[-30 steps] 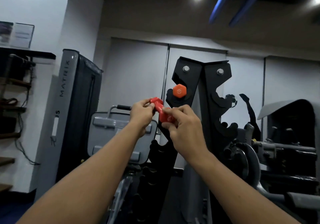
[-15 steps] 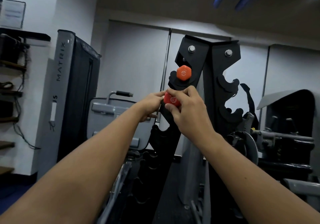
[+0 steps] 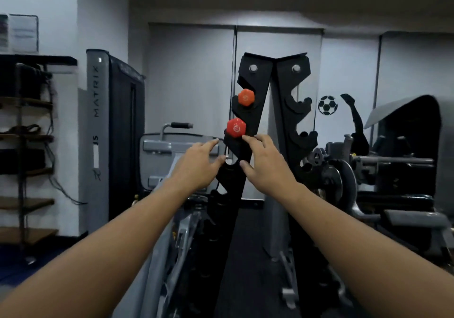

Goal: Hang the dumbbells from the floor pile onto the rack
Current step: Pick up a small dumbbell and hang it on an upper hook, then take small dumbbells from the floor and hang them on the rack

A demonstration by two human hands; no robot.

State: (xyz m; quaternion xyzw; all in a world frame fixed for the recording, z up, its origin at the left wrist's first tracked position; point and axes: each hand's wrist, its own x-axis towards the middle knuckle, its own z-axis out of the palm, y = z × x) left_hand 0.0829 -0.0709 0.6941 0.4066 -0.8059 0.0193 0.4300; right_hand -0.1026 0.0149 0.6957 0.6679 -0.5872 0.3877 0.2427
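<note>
Red dumbbell: red hexagonal-headed dumbbell [image 3: 236,127] sits in the second notch down on the left upright of the black A-shaped steel rack [image 3: 266,91], its end face toward the camera.
Orange dumbbell: orange hexagonal-headed dumbbell [image 3: 246,97] sits one notch higher on the same upright, just above and a little right of the red one.
Left hand: left hand [image 3: 196,164] is below and left of the red dumbbell, fingers straight and spread, holding nothing; its fingertips reach toward the left edge of the rack, apart from the dumbbell.
Right hand: right hand [image 3: 266,163] is just below and right of the red dumbbell, fingers loosely extended, gripping nothing; its topmost fingertip lies at the dumbbell's lower right edge, and whether it touches cannot be told.
Rack notches: those on the right upright hold no dumbbell.
Left of scene: grey weight machine [image 3: 98,131] lettered MATRIX, and dark wooden shelving [image 3: 24,145] farther left.
Far wall: black-and-white football sticker [image 3: 327,105] right of the rack.
</note>
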